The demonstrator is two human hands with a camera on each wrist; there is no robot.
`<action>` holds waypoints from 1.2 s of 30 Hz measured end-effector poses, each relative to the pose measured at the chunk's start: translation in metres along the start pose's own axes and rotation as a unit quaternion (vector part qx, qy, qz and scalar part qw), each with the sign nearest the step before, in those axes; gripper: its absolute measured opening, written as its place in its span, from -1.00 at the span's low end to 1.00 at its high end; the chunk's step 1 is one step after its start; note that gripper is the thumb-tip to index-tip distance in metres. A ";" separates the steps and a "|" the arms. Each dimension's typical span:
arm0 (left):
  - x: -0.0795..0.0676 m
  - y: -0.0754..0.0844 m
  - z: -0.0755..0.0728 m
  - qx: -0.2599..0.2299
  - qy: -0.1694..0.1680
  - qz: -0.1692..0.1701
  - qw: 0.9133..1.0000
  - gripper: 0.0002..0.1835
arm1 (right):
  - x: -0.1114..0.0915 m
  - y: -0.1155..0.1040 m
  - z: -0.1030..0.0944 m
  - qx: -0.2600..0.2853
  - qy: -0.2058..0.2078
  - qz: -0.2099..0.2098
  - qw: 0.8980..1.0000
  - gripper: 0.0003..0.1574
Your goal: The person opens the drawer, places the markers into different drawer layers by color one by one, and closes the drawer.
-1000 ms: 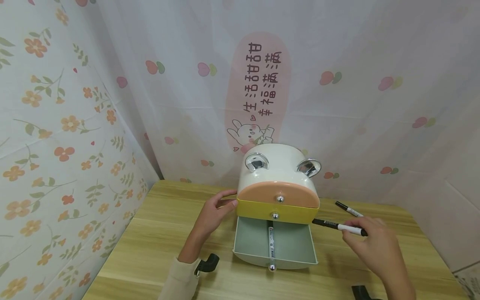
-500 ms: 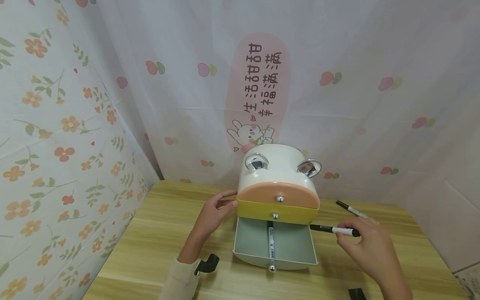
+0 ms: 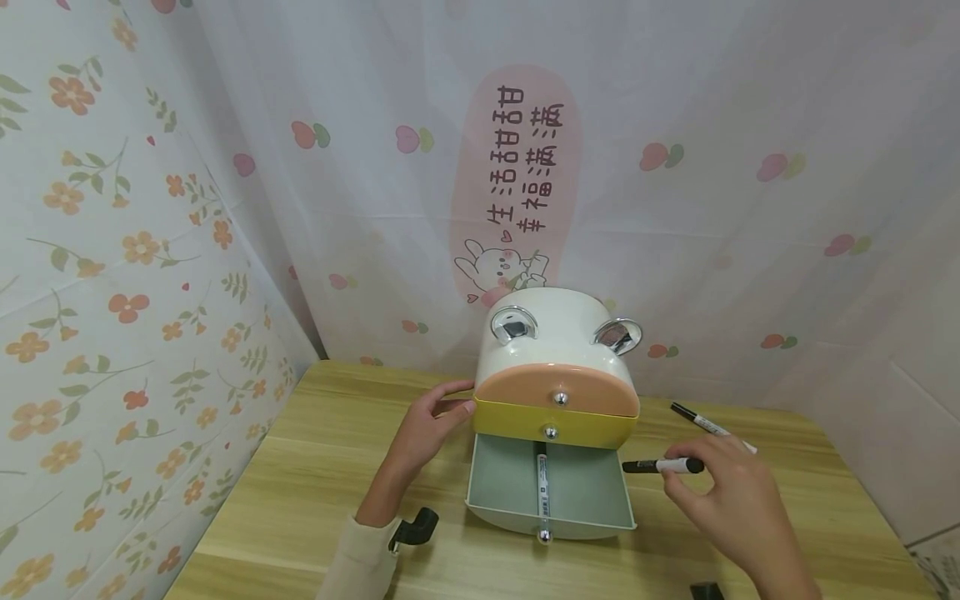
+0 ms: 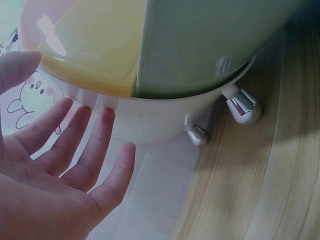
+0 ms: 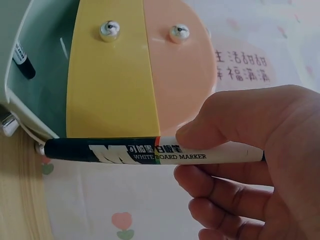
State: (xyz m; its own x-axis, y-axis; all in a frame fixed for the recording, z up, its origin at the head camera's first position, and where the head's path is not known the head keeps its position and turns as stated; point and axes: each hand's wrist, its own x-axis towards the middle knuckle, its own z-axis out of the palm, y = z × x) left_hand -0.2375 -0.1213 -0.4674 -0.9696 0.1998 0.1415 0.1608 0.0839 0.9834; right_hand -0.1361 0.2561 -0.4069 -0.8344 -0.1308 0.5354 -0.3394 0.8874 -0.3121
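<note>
A small drawer cabinet [image 3: 551,325] with a white shell stands on the table, its pale green bottom drawer [image 3: 506,475] pulled out. Inside that drawer lies a marker [image 3: 543,492] pointing front to back. My left hand [image 3: 420,429] rests against the cabinet's left side, fingers spread along the white shell [image 4: 150,117] in the left wrist view. Between thumb and fingers, my right hand [image 3: 731,492] pinches a whiteboard marker [image 5: 150,151] by its white barrel. The marker's black cap [image 3: 639,467] points left, right at the green drawer's right wall.
Another marker [image 3: 693,417] lies on the wooden table [image 3: 300,500] behind my right hand. The yellow drawer [image 3: 517,419] and orange drawer [image 3: 525,390] above are closed. Printed cloth [image 3: 375,192] hangs behind the table and along its left.
My right hand has moved left and slightly toward me with the marker, bringing it level with the drawer's side. The left hand and cabinet have stayed still.
</note>
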 end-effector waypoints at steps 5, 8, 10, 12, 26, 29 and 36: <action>0.000 0.001 0.000 0.000 -0.001 0.004 1.000 -0.56 | 0.001 -0.005 0.000 0.009 0.012 -0.013 1.000 -0.72; 0.000 0.002 0.000 0.007 0.001 0.004 1.000 -0.55 | 0.000 -0.008 -0.001 0.001 0.019 -0.020 1.000 -0.72; 0.000 0.002 0.000 0.010 0.002 0.003 1.000 -0.55 | 0.000 -0.010 -0.002 0.000 0.024 -0.024 0.999 -0.71; 0.000 0.002 0.000 0.011 0.002 0.002 1.000 -0.55 | 0.000 -0.011 -0.002 0.002 0.027 -0.030 0.999 -0.70; 0.000 -0.001 -0.001 0.009 0.000 -0.003 1.000 -0.56 | 0.002 -0.014 0.015 0.008 0.008 -0.057 0.998 -0.69; 0.000 -0.001 0.000 0.008 0.001 -0.004 1.000 -0.56 | 0.003 -0.015 0.022 0.015 -0.004 -0.052 0.999 -0.71; 0.000 0.000 0.000 0.007 -0.001 -0.003 1.000 -0.56 | 0.003 -0.017 0.040 0.017 -0.041 -0.037 0.998 -0.75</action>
State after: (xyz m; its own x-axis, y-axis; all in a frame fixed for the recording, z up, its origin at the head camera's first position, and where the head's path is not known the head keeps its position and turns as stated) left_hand -0.2378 -0.1213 -0.4678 -0.9702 0.2008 0.1358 0.1581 0.0996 0.9824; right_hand -0.1504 0.2228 -0.4314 -0.8388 -0.2322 0.4924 -0.4146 0.8587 -0.3013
